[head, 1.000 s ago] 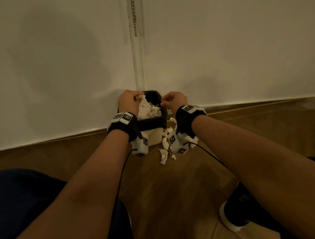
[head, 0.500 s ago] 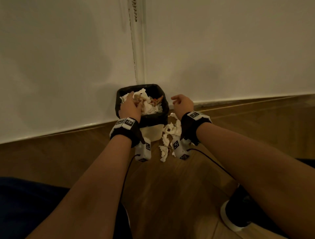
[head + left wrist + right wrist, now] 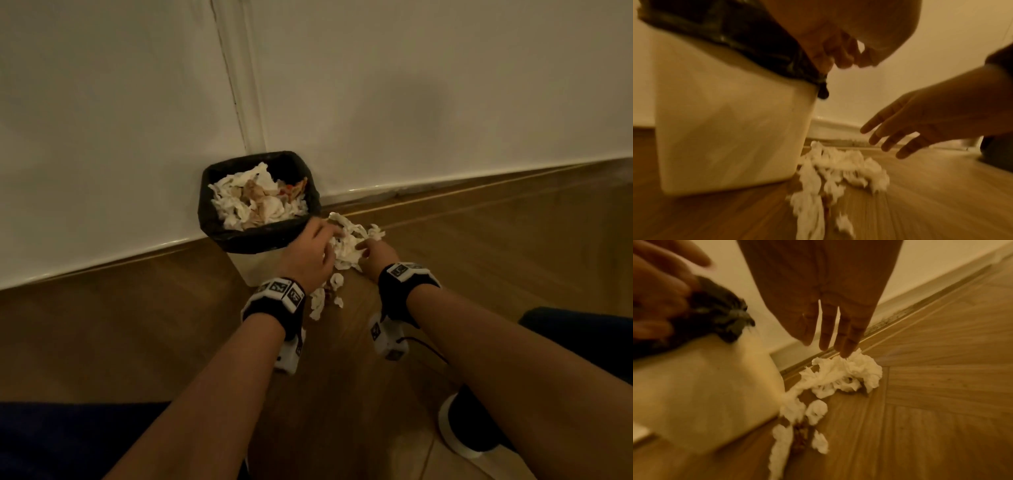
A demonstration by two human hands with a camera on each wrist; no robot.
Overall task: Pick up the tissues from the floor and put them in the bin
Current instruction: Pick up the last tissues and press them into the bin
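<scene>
Reaching down beside the bin (image 3: 274, 263), I am working through a job that looks partly done. Nearest me, small tissue scraps (image 3: 317, 303) are lying at its base. Just beyond, my left hand (image 3: 308, 253) and right hand (image 3: 375, 255), fingers loose and gripping nothing, are closing on the larger tissue heap (image 3: 349, 240). Farther on, the bin is already holding many tissues (image 3: 246, 202).

Both hands reach over loose tissues (image 3: 346, 245) on the wooden floor (image 3: 496, 260), just beside the tissue-filled bin (image 3: 222, 236) against the wall (image 3: 411, 85).
</scene>
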